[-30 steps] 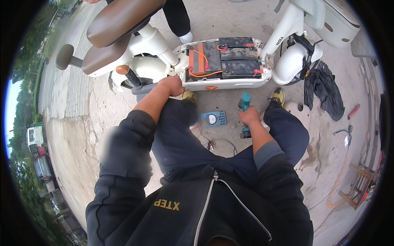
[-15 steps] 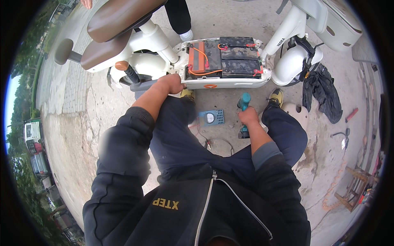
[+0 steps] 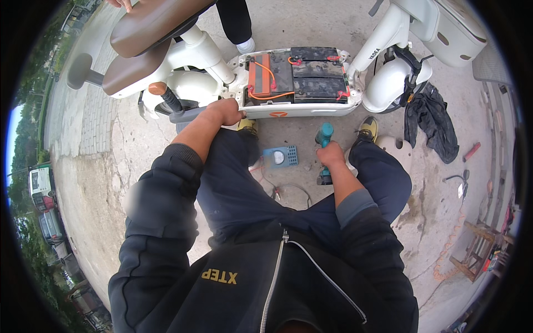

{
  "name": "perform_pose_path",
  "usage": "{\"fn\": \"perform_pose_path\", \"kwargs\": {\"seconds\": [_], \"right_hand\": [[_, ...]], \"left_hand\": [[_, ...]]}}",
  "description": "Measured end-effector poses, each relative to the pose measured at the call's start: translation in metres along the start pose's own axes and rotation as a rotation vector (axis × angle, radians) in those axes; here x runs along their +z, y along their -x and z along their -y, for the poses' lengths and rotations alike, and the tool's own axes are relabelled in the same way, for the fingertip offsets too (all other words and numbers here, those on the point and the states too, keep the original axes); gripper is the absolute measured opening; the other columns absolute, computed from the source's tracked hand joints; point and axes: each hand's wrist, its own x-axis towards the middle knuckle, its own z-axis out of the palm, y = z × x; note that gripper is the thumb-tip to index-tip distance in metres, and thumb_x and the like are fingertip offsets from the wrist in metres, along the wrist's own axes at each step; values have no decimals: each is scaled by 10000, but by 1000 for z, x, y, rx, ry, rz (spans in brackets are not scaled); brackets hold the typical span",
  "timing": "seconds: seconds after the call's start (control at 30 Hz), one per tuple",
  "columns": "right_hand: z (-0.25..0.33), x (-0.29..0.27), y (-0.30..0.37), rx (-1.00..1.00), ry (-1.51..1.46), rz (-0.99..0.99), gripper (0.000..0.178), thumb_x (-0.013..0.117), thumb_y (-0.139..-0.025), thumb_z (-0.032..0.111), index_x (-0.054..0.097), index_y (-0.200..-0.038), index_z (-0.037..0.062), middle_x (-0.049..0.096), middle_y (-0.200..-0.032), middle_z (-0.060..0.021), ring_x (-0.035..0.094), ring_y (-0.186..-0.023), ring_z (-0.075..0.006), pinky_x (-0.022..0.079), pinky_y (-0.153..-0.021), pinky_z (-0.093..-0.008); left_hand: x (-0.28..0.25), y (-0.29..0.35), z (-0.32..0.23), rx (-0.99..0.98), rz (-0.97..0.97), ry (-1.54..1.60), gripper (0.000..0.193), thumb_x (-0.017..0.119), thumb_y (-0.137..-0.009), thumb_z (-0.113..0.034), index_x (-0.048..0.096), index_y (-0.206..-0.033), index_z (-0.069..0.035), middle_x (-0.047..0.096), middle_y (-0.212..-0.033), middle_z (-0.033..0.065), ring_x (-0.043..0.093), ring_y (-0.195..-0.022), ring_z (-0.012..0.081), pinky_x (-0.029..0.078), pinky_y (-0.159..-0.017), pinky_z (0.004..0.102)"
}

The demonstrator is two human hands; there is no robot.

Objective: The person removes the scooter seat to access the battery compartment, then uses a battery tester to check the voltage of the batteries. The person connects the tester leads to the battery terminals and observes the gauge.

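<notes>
A white electric scooter (image 3: 327,112) stands crosswise before me, its floor compartment uncovered. Inside lie black batteries (image 3: 317,71) joined by orange wires (image 3: 272,98) with red terminal ends. My left hand (image 3: 226,111) is closed at the near left corner of that compartment; whatever its fingers hold is hidden. My right hand (image 3: 332,155) grips a teal and black cordless drill (image 3: 324,133) by the handle, low between my knees, its head toward the scooter. On the ground left of the drill lies a blue meter (image 3: 281,157) with a dial.
Test leads (image 3: 277,191) trail on the concrete by the meter. A black cloth or bag (image 3: 432,122) lies right of the front wheel, with a red-handled object (image 3: 472,151) beyond. A wooden stool (image 3: 472,252) stands at far right. Another person's leg (image 3: 235,22) is behind the scooter.
The whole view has shifted slightly, so everything sits a little further left. Both hands keep their places, the right still around the drill.
</notes>
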Motion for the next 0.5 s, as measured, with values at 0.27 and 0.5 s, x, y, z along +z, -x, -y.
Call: {"fn": "perform_pose_path", "kwargs": {"seconds": [0.27, 0.5], "right_hand": [[1, 0, 0, 2, 20, 0, 463, 640, -833, 234, 688, -1223, -11, 713, -1212, -255, 686, -1153, -397, 535, -975, -469], [1, 1, -3, 12, 10, 8, 452, 644, -830, 240, 701, -1208, -1, 718, -1202, -247, 690, -1147, -390, 540, -971, -466]], "left_hand": [[2, -1, 1, -13, -13, 18, 593, 534, -1016, -498, 762, -1044, 49, 731, -1100, 258, 693, -1068, 416, 519, -969, 490], [-1, 0, -1, -31, 3, 41, 583, 516, -1024, -501, 764, -1075, 24, 729, -1116, 250, 688, -1083, 414, 516, -981, 488]]}}
